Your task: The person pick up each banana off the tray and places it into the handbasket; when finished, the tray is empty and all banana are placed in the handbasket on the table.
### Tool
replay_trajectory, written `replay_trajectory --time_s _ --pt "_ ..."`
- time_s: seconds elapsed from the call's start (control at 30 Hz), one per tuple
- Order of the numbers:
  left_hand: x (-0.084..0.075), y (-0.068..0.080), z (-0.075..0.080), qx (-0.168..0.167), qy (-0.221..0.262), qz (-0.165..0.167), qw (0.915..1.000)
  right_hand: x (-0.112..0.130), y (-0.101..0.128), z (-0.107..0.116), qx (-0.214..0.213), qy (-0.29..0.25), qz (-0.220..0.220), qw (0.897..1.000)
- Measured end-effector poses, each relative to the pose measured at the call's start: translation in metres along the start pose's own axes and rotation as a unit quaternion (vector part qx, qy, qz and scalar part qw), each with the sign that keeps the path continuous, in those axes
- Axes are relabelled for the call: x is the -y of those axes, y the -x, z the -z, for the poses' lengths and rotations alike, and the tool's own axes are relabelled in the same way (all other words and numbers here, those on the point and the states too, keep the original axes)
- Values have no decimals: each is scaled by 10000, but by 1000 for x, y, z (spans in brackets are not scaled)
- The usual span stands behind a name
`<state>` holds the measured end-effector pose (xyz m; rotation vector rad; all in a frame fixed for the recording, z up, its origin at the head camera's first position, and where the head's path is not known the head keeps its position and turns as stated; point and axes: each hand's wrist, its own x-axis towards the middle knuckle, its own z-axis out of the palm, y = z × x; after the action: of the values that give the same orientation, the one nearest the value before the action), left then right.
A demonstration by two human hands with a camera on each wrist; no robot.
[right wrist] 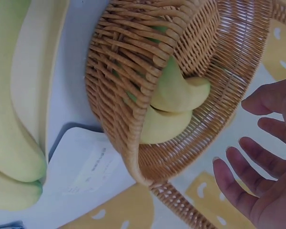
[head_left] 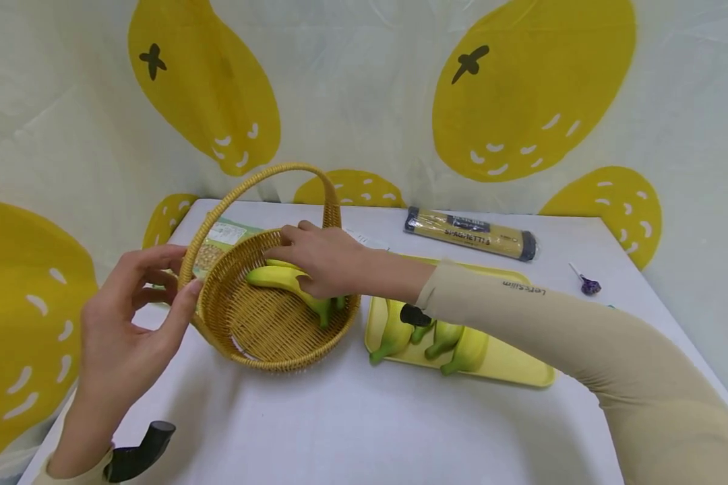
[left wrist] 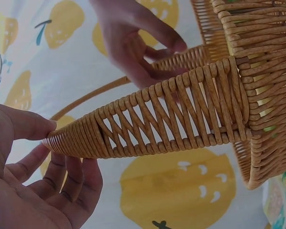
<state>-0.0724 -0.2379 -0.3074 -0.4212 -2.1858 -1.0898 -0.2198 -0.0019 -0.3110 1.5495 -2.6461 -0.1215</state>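
A woven wicker basket (head_left: 261, 330) with a tall arched handle stands on the table, leaning slightly. My left hand (head_left: 127, 323) pinches the side of its handle (left wrist: 86, 136) between thumb and fingers. Yellow toy-like bananas (head_left: 282, 277) with green ends lie inside, against the right part of the basket. Over them is my right hand (head_left: 327, 263), hiding part of the bananas in the head view. Seen from the right wrist, its fingers (right wrist: 233, 195) are spread and loosely bent with nothing between them, apart from the bananas (right wrist: 176, 95).
Right of the basket lies a yellow tray (head_left: 516, 370) holding several bananas (head_left: 394, 330), partly under my right forearm. Behind it is a spaghetti pack (head_left: 470, 232), with a wrapped lollipop (head_left: 590, 286) farther right. A green printed bag (head_left: 218, 236) lies behind the basket.
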Motion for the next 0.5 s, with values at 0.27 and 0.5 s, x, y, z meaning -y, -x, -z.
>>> replay_trajectory --time_s 0.27,0.5 --pt "0 -2 0 -12 68 12 10000 -10 26 8 -226 -299 -19 9993" --pt "1 -2 0 14 34 39 10000 -19 49 11 -574 -687 -102 9959"
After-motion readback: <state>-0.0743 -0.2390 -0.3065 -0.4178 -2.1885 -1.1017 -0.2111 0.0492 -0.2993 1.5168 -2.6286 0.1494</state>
